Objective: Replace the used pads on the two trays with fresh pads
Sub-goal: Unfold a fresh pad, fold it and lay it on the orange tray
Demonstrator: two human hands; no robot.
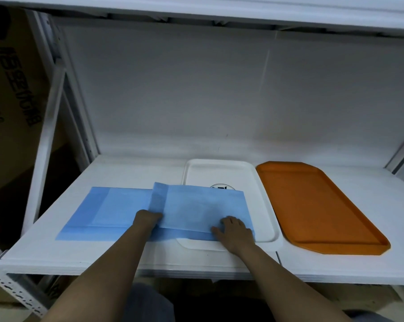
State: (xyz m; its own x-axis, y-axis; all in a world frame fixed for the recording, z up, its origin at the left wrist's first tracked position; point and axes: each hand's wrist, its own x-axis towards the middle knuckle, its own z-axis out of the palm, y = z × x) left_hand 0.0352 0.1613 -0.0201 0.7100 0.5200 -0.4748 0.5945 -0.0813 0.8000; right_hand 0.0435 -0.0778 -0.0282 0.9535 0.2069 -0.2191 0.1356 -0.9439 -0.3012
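A white tray (263, 205) lies on the shelf with a blue pad (196, 205) spread over its left part. My left hand (147, 219) grips that pad's left edge, which is folded up. My right hand (234, 231) presses flat on the pad's near right corner, over the tray. Another blue pad (103, 210) lies flat on the shelf to the left, partly under the first one. An orange tray (317, 205) sits bare to the right of the white tray.
The white shelf (126, 256) has a white back wall and another shelf board (219, 10) overhead. A white metal post (47, 126) and a cardboard box (10, 89) stand at the left.
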